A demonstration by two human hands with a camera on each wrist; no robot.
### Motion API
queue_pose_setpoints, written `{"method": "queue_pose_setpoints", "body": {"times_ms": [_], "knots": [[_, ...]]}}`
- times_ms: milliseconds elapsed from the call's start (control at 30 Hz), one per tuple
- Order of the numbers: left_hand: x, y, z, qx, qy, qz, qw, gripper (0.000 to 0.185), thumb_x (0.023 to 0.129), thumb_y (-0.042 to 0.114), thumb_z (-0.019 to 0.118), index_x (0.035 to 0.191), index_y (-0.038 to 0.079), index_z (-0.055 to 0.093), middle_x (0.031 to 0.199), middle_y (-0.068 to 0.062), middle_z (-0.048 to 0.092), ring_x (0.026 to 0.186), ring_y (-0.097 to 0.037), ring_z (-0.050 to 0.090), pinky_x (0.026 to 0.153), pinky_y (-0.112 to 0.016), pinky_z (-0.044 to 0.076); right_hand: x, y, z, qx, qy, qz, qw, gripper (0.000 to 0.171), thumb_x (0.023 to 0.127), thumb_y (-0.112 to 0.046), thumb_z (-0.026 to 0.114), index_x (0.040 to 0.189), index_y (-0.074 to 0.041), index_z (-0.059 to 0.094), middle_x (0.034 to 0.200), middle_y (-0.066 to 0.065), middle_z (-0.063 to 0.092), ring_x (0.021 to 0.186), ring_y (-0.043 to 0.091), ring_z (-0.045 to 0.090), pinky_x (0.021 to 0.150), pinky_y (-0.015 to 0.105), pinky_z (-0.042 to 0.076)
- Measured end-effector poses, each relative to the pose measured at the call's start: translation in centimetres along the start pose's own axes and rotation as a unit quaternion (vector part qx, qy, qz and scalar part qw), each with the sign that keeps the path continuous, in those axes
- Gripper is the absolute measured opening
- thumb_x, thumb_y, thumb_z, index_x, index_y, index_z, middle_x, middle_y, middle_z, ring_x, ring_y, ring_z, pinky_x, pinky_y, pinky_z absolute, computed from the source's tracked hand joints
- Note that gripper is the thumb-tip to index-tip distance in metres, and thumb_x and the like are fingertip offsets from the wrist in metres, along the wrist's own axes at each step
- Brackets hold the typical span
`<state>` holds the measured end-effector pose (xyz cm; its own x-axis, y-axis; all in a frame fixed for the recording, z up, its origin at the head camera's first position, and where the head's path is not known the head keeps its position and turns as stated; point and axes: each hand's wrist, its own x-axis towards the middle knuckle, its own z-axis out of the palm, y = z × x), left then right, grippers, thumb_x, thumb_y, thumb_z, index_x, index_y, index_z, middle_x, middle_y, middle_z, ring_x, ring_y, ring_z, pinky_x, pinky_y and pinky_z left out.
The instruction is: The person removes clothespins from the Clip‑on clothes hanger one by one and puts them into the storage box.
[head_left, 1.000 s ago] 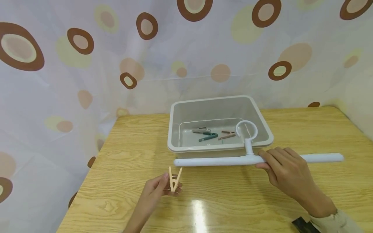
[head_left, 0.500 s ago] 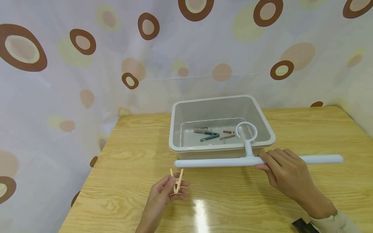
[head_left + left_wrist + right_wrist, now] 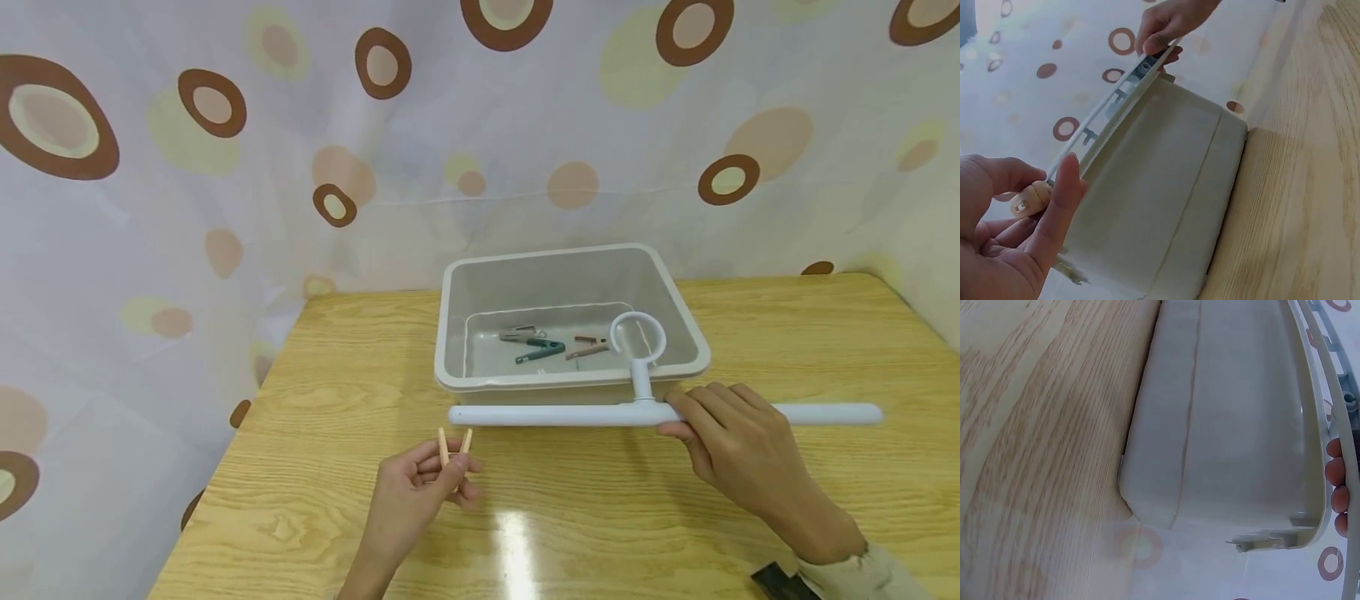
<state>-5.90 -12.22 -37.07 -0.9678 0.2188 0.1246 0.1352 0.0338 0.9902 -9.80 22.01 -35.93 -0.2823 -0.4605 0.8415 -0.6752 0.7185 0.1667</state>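
My left hand [image 3: 427, 492] pinches a beige clothespin [image 3: 453, 443] upright above the wooden table [image 3: 315, 467], its two prongs poking up past my fingers. The left wrist view shows the clothespin [image 3: 1027, 200] held between thumb and fingers. My right hand [image 3: 731, 442] grips a white bar hanger [image 3: 555, 415] with a ring loop [image 3: 638, 337] on top, held level in front of a grey plastic tub [image 3: 450, 333]. The right wrist view shows only my fingertips [image 3: 1337, 492] on the hanger [image 3: 1342, 400] beside the tub [image 3: 1229, 419].
Several clothespins lie in the tub, among them a teal one [image 3: 539, 352] and a brown one [image 3: 589, 346]. A curtain with brown and yellow circles [image 3: 225, 167] hangs behind and left of the table. A dark object [image 3: 780, 580] sits at the near right edge.
My left hand has turned and closed further round the clothespin, so less of it shows, and drifted slightly right. The right hand and hanger have stayed in place.
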Motion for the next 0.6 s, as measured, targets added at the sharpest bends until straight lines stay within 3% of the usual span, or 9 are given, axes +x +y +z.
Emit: {"method": "queue_pose_setpoints", "body": {"times_ms": [67,133,200,267,333,400,600], "knots": [[0.1,0.0,0.2,0.061,0.019,0.05,0.9967,0.023,0.092,0.006,0.064,0.103,-0.014,0.062,0.08,-0.021,0.07,0.057,-0.015,0.067,0.056,-0.03,0.057,0.0,0.0,0.0,-0.001,-0.001,-0.002,1.0,0.052,0.103,-0.037,0.041,0.085,0.005,0.066,0.068,0.011,0.06,0.056,0.027,0.055,0.048,0.04,0.043],[0.2,-0.1,0.4,0.137,0.043,0.113,0.9831,0.011,0.088,-0.001,0.067,0.094,-0.01,0.066,0.069,-0.013,0.069,0.051,-0.013,0.065,0.049,-0.023,0.054,0.1,0.0,0.0,-0.002,-0.001,-0.005,1.0,0.052,0.103,-0.037,0.041,0.085,0.005,0.065,0.068,0.011,0.059,0.056,0.027,0.055,0.048,0.04,0.043],[0.3,-0.2,0.7,0.226,0.071,0.181,0.9545,0.008,0.082,-0.009,0.068,0.09,-0.008,0.067,0.061,-0.008,0.066,0.047,-0.009,0.063,0.046,-0.016,0.05,0.2,0.0,0.0,-0.004,0.0,-0.009,1.0,0.051,0.103,-0.036,0.041,0.084,0.005,0.065,0.067,0.011,0.058,0.055,0.027,0.055,0.047,0.04,0.043],[0.3,-0.2,0.9,0.313,0.097,0.238,0.9145,0.016,0.076,-0.015,0.069,0.09,-0.009,0.066,0.06,-0.007,0.065,0.048,-0.009,0.063,0.047,-0.01,0.047,0.3,-0.1,0.0,-0.008,0.005,-0.014,1.0,0.051,0.103,-0.036,0.041,0.083,0.005,0.064,0.065,0.011,0.057,0.054,0.028,0.054,0.046,0.04,0.042],[0.3,-0.1,1.1,0.368,0.116,0.266,0.8833,0.02,0.073,-0.018,0.07,0.091,-0.01,0.066,0.062,-0.01,0.066,0.049,-0.011,0.063,0.048,-0.008,0.046,0.6,-0.1,0.0,-0.012,0.009,-0.016,1.0,0.051,0.103,-0.035,0.041,0.082,0.005,0.064,0.064,0.011,0.056,0.052,0.027,0.053,0.044,0.04,0.042],[0.2,0.0,1.1,0.403,0.128,0.275,0.8635,0.023,0.073,-0.018,0.071,0.094,-0.01,0.065,0.064,-0.012,0.067,0.05,-0.012,0.064,0.049,-0.008,0.047,0.7,-0.1,0.0,-0.015,0.011,-0.016,1.0,0.051,0.103,-0.035,0.041,0.082,0.005,0.064,0.063,0.011,0.055,0.051,0.027,0.052,0.044,0.04,0.041],[-0.2,0.2,0.9,0.393,0.135,0.264,0.8703,0.022,0.072,-0.014,0.073,0.092,-0.006,0.067,0.063,-0.004,0.066,0.053,-0.008,0.064,0.051,-0.01,0.049,0.6,-0.1,0.1,-0.008,0.01,-0.011,1.0,0.051,0.103,-0.036,0.041,0.083,0.005,0.065,0.064,0.01,0.056,0.051,0.026,0.051,0.045,0.039,0.041]]}}
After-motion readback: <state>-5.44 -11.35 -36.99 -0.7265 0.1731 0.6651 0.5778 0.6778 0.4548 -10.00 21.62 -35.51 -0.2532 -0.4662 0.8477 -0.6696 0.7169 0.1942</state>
